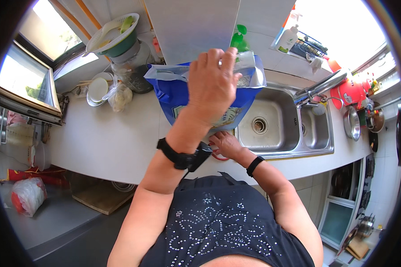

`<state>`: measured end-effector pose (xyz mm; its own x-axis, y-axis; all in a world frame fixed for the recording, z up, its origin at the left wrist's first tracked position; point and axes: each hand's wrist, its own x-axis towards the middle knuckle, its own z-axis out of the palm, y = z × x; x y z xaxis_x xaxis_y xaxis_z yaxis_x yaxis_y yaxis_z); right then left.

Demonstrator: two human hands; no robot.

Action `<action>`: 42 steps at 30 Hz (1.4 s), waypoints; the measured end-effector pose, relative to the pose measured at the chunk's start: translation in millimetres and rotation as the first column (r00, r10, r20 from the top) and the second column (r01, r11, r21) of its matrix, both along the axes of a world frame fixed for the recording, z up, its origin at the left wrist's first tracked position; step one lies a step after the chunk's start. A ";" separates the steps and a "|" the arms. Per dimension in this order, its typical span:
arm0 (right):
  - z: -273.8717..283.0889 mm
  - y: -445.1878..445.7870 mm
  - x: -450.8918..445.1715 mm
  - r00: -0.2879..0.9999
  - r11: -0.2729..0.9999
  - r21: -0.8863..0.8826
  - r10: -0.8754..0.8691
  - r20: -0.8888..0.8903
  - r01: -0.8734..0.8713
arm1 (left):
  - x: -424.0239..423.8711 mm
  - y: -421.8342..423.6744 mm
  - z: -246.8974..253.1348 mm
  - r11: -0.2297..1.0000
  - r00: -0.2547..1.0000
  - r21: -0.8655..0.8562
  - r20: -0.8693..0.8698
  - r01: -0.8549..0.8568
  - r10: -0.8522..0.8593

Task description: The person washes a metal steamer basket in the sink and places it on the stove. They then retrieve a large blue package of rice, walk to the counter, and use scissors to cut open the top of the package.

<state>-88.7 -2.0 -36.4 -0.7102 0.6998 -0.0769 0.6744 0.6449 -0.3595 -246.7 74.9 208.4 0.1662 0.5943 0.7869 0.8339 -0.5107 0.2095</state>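
Note:
A large blue printed plastic bag (167, 96) with a pale inner lining stands on the white counter, its top open. My left hand (214, 76) reaches over the bag's mouth with bent fingers, next to a clear and white packet (244, 63) at the rim; whether it grips either is hidden. Low at the bag's near side, my right hand (226, 143) lies on the counter by the sink's corner. Its fingers are beside a red curved, loop-like thing (220, 157), partly covered by the hand and by the black device on my left wrist. Both wrists wear black bands.
A steel double sink (270, 153) with a faucet (320, 86) is at the right. A green pump bottle (239, 40) stands behind the bag. Left are a knotted plastic bag (119, 96), stacked plates (98, 90) and a large jar (137, 73) under a basin and colander. A red kettle (349, 90) stands far right.

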 end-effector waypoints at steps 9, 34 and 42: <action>65.0 -11.8 48.3 0.920 0.779 -0.624 -0.282 -0.271 0.055 | -2.9 -1.7 8.6 0.987 0.999 -0.161 0.037 -0.006 0.012; 300.2 25.8 148.6 0.850 0.918 0.133 -0.282 -0.445 0.374 | 2.4 37.7 49.8 0.693 0.956 -0.659 0.186 0.292 -0.226; 312.7 86.9 141.4 0.990 0.906 0.408 -0.066 -0.124 0.111 | 3.2 28.7 64.4 0.583 0.910 -0.704 0.256 0.406 -0.326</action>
